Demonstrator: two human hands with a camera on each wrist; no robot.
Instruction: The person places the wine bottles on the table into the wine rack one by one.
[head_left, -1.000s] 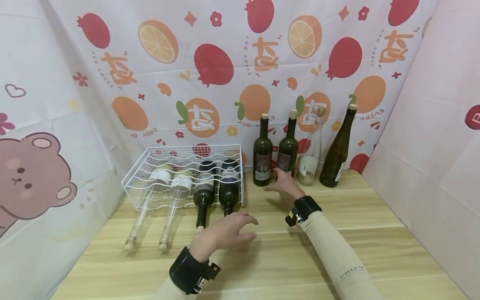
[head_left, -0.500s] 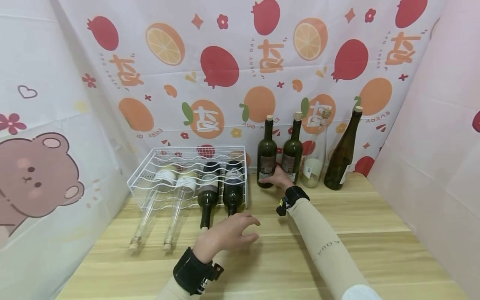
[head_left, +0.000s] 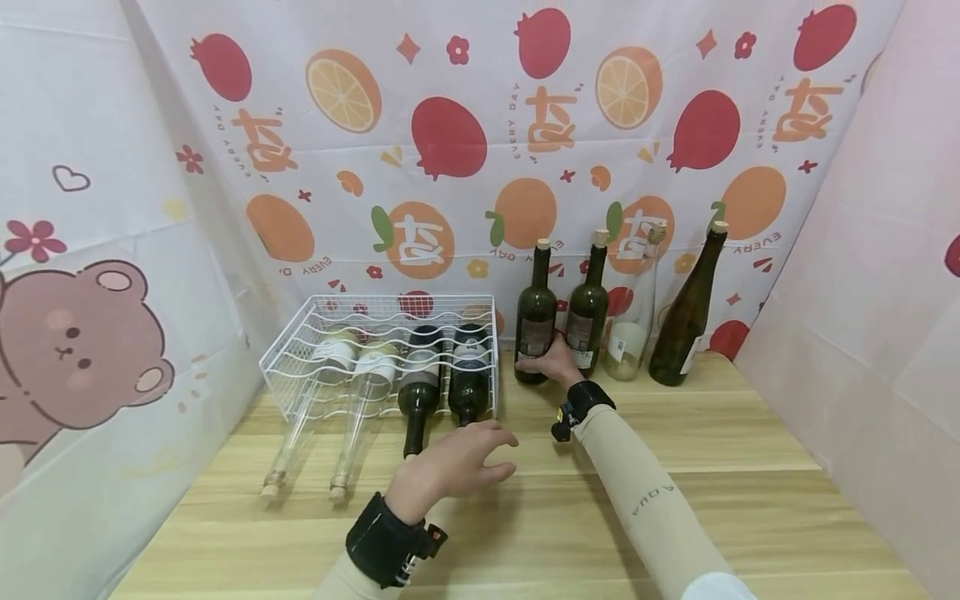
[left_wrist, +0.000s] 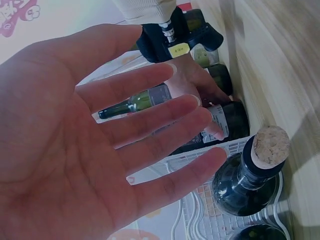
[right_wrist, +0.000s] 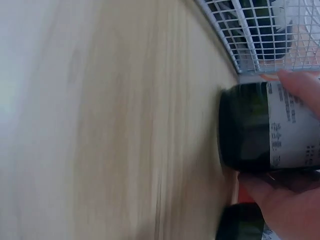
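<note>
Your left hand [head_left: 453, 468] hovers over the tabletop [head_left: 480, 558] close in at 12 o'clock, fingers spread, grasping nothing; in the head view it covers the lower neck of one racked bottle. White wire rack [head_left: 360, 304] at 11 o'clock holds four corked bottles lying down, necks toward you. Left to right: first clear bottle [head_left: 333, 357], second clear bottle [head_left: 375, 365], first dark bottle [head_left: 420, 400], second dark bottle [head_left: 468, 390]. Necks poke out past the front edge. Your right hand [head_left: 553, 360] is at 1 o'clock, grasping the green bottle [head_left: 535, 308] low on its body, thumb and fingers on opposite sides of the label; bottle upright, corked, can't tell if its base is bearing. Rack wall is just beside it at 9 o'clock, tight gap. At its 3 o'clock stands a second green bottle [head_left: 588, 304], your hand partly in front; then a clear standing bottle [head_left: 626, 342] and a tall brownish bottle [head_left: 681, 325], all corked. Fruit-print curtain [head_left: 517, 158] closes off 12 o'clock behind them.
</note>
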